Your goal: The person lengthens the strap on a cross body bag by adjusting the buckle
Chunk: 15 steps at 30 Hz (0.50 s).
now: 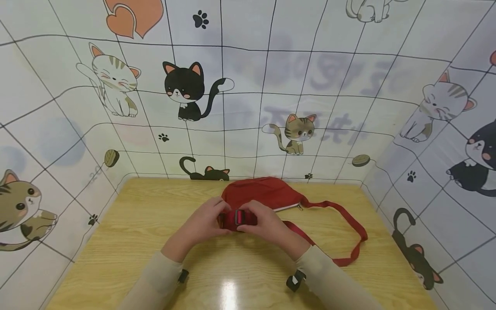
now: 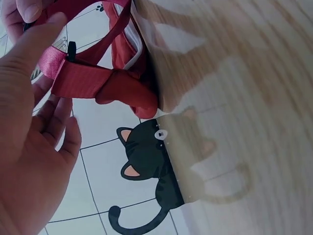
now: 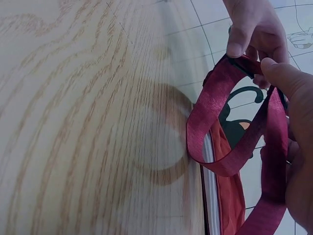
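A red waist bag point(image 1: 255, 191) lies toward the back of the table, its pale zip facing the front. In front of it, a red webbing strap point(image 1: 230, 220) with a dark slide buckle point(image 1: 238, 217) is held up off the table. My left hand point(image 1: 207, 219) pinches the strap at the left of the buckle. From the other side my right hand point(image 1: 265, 219) grips the strap at the buckle, thumb in front. In the right wrist view the webbing point(image 3: 210, 117) hangs in a loop below both hands. My palms partly hide the held section.
More of the strap point(image 1: 350, 219) curves out across the table point(image 1: 155, 224) on the right. A white grid cloth with cartoon cats point(image 1: 248, 107) walls the table at the back and both sides. Dark bands point(image 1: 296, 280) sit at the wrists.
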{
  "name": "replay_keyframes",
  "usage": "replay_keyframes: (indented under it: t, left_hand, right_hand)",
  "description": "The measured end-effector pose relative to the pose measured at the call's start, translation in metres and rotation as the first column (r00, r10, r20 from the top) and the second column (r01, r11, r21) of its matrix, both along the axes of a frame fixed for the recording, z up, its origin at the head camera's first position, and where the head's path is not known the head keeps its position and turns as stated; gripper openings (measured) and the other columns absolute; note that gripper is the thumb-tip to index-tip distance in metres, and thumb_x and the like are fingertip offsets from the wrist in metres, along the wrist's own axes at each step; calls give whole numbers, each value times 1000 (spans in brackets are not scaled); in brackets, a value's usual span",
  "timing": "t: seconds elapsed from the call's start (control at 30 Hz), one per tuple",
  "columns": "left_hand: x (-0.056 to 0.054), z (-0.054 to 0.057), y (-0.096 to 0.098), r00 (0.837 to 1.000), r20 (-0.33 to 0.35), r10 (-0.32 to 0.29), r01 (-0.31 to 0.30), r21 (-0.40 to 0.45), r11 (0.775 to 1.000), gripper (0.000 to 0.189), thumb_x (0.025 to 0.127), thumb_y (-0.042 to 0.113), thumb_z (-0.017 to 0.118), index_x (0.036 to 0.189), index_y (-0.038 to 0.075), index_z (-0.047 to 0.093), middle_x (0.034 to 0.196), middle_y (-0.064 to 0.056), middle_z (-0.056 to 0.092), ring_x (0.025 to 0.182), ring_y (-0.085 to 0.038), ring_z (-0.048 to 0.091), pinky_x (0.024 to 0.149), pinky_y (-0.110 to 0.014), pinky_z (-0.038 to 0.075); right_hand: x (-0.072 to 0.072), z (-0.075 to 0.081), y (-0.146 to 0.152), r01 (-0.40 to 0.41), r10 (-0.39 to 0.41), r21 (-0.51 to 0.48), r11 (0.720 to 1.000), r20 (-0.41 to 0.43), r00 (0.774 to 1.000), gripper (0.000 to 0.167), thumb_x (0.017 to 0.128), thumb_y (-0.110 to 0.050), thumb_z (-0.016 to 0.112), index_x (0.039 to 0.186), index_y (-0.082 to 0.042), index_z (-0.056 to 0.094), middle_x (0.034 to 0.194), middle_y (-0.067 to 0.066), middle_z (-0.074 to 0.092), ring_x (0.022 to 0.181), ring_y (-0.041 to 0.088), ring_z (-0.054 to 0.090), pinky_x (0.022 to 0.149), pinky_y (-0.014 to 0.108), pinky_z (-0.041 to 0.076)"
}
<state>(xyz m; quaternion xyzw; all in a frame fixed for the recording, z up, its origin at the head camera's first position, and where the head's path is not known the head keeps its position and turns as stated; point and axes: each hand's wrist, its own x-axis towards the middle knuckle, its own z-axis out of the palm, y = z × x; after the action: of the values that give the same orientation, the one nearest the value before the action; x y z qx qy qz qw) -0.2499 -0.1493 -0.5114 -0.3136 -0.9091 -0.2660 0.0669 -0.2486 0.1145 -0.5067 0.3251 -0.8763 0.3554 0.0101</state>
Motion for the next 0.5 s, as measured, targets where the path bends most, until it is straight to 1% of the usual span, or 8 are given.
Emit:
replay_keyframes:
  t: [0.1, 0.27, 0.37, 0.5]
  left_hand:
    - [2, 4, -1, 1000, 13, 21, -21, -40, 999, 50, 78, 21, 103, 115, 15, 70, 115, 4, 62, 109, -18, 61, 98, -40, 57]
    - [5, 7, -3, 998, 60, 28, -25, -48, 999, 44, 84, 18, 100, 116, 15, 70, 113, 5, 60, 102, -16, 62, 91, -38, 58]
    - [5, 6, -4, 997, 70, 27, -23, -51, 998, 46, 84, 16, 99, 119, 14, 70, 114, 4, 60, 103, -16, 63, 92, -38, 58]
    - [3, 5, -6, 998, 66, 23, -20, -44, 999, 47, 83, 13, 99, 120, 12, 71, 115, 3, 61, 103, -18, 64, 93, -39, 58]
  right_hand:
    - [0, 0, 0, -13, 13, -7, 1000, 3, 1000, 51, 94, -26, 93, 139, -23, 68, 125, -11, 67, 108, 9, 64, 90, 32, 59]
    - [-1, 2, -1, -32, 33, -31, 999, 20, 999, 53, 95, -26, 91, 143, -24, 67, 130, -10, 67, 113, 11, 64, 92, 32, 60]
    - [-1, 2, -1, -30, 31, -45, 999, 32, 999, 52, 96, -25, 91, 142, -24, 67, 131, -10, 68, 114, 11, 65, 92, 33, 60]
    - [-2, 1, -2, -24, 26, -60, 998, 45, 999, 50, 96, -24, 90, 141, -25, 67, 131, -10, 67, 115, 11, 65, 92, 33, 60]
